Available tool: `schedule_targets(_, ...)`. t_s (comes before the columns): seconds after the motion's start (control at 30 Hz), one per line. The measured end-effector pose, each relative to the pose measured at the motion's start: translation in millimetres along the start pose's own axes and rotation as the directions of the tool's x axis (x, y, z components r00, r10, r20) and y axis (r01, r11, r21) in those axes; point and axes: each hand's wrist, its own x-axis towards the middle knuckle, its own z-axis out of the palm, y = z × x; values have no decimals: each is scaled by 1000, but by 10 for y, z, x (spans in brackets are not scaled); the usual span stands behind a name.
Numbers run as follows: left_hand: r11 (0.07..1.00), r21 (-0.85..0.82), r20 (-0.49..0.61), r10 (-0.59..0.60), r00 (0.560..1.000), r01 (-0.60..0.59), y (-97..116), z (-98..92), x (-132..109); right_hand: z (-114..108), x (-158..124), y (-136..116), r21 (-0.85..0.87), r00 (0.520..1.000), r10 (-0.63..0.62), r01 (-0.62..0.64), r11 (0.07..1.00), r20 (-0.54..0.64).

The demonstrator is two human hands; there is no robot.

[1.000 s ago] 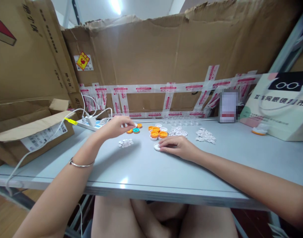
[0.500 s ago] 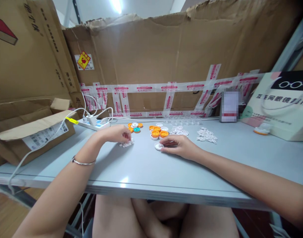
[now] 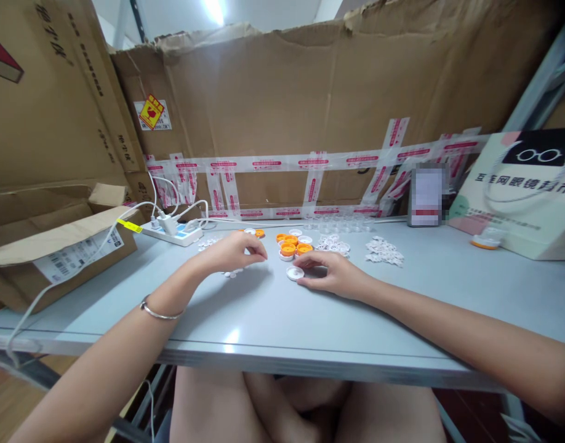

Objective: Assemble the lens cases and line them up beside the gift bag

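My right hand (image 3: 326, 269) rests on the table with thumb and fingers closed round the edge of a round white cap (image 3: 295, 273), which lies flat. To its left, my left hand (image 3: 240, 251) is raised a little above the tabletop, its fingertips pinched together. Whatever the pinch may hold is too small to make out. Small white pieces (image 3: 231, 273) lie beneath that hand, partly covered by it. Just behind the white cap stands a cluster of orange caps (image 3: 288, 248) and white ones. A few orange and white caps (image 3: 259, 233) show behind my left hand.
Piles of small white parts (image 3: 384, 251) lie to the right, with clear plastic pieces (image 3: 342, 224) along the back. A power strip (image 3: 178, 235) and an open carton (image 3: 93, 237) stand left. A phone (image 3: 425, 197), a paper bag (image 3: 517, 203) and an orange-rimmed piece (image 3: 486, 240) are right.
My left hand has lifted from the small white pieces and moved right, towards the white cap. My right hand stays at the cap.
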Motion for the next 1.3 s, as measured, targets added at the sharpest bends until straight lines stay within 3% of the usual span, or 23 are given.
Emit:
schedule_targets(0.2,928,-360,-17,-112,994,98,200,316,171,8,7,22,12,999,-38,38,999,3)
schedule_targets(0.3,900,-426,-8,-103,995,90,212,386,219,8,7,22,40,999,-50,50,998,10)
schedule_targets(0.47,872,-474,58,-109,992,123,186,447,249,19,3,-13,31,999,-52,52,998,-5)
schedule_targets(0.7,844,-452,97,-274,957,287,143,509,257,53,5,-32,48,999,-41,42,998,-19)
schedule_targets(1.07,863,-419,160,-237,958,283,193,473,269,52,-3,-33,93,1000,-23,23,995,0)
schedule_targets(1.2,894,-358,92,-253,963,269,261,446,295,54,1,-38,111,999,-43,44,993,-7)
schedule_targets(1.3,884,-419,4,-226,974,207,242,308,276,58,0,-41,115,1000,-25,26,993,-9)
